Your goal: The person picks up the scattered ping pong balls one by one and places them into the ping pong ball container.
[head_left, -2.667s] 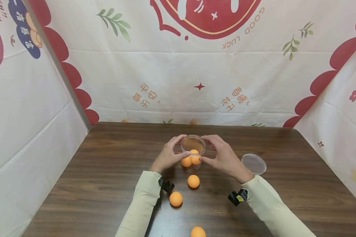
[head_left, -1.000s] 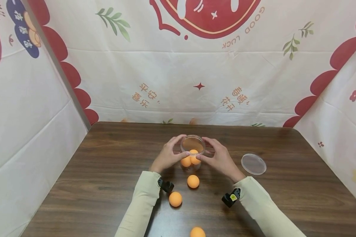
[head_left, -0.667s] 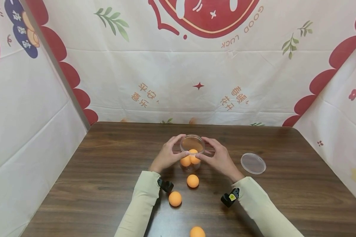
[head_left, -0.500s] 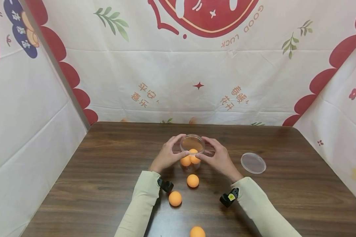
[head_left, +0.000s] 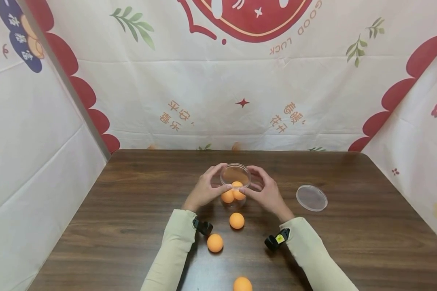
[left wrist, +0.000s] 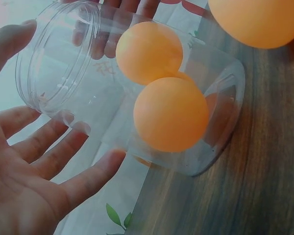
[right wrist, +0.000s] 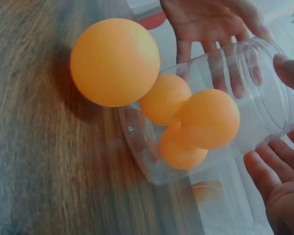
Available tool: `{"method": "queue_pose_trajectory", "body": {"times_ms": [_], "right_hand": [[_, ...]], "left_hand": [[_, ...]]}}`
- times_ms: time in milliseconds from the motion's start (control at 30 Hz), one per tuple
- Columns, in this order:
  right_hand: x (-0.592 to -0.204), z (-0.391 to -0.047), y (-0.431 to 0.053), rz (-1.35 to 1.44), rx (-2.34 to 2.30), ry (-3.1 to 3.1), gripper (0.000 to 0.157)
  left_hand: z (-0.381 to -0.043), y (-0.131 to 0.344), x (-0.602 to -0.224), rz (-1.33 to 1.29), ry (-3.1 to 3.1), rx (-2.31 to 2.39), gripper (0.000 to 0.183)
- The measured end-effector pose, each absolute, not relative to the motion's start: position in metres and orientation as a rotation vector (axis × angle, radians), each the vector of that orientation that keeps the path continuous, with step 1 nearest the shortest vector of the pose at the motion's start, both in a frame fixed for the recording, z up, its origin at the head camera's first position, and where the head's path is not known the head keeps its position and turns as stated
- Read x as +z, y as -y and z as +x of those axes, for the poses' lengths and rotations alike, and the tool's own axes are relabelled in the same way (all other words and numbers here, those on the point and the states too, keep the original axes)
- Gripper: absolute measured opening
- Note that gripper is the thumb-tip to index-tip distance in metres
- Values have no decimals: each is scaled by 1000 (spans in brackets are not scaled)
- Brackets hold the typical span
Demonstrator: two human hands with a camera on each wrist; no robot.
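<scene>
A clear plastic jar [left wrist: 110, 105] stands upright between my two hands, its base right at the table and its mouth uncovered. Inside, at the bottom, are three orange ping-pong balls [right wrist: 209, 119]. My left hand [head_left: 205, 190] holds the jar near its rim, thumb at the near side and fingers round the left. From the right side my right hand [head_left: 267, 195] grips it in the same way, thumb at the rim. One loose ping-pong ball [head_left: 236, 221] lies just in front of the jar. Another ball [head_left: 215, 243] is close to the left wrist camera.
A third loose ball [head_left: 242, 284] lies at the near edge of the view. The round clear lid [head_left: 311, 198] rests flat on the brown wooden table [head_left: 142, 226], right of the right hand. Printed white cloth [head_left: 218, 85] hangs behind and at both sides of the table.
My right hand has moved slightly left, closing in on the jar's rim, and its forearm has swung inward. The left hand, jar and balls stay in place; the head view has tilted slightly.
</scene>
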State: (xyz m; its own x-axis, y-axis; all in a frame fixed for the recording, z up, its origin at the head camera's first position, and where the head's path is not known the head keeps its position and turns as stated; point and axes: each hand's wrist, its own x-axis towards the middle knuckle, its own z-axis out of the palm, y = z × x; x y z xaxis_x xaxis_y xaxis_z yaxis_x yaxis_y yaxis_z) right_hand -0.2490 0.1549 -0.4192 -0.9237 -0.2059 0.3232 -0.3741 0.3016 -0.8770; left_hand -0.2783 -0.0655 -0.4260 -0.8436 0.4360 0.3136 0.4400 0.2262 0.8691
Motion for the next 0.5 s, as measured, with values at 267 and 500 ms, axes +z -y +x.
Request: {"method": "queue_pose_trajectory", "body": {"times_ms": [267,500], "right_hand": [[-420,-253,-157,553,1718,2412,64],[-420,-253,-159,544,1739,2416,68]], "left_hand": [[-275,66,-417,-872,2507,-1719,65],[-259,66,-392,-903,2521,-1727,62]]}}
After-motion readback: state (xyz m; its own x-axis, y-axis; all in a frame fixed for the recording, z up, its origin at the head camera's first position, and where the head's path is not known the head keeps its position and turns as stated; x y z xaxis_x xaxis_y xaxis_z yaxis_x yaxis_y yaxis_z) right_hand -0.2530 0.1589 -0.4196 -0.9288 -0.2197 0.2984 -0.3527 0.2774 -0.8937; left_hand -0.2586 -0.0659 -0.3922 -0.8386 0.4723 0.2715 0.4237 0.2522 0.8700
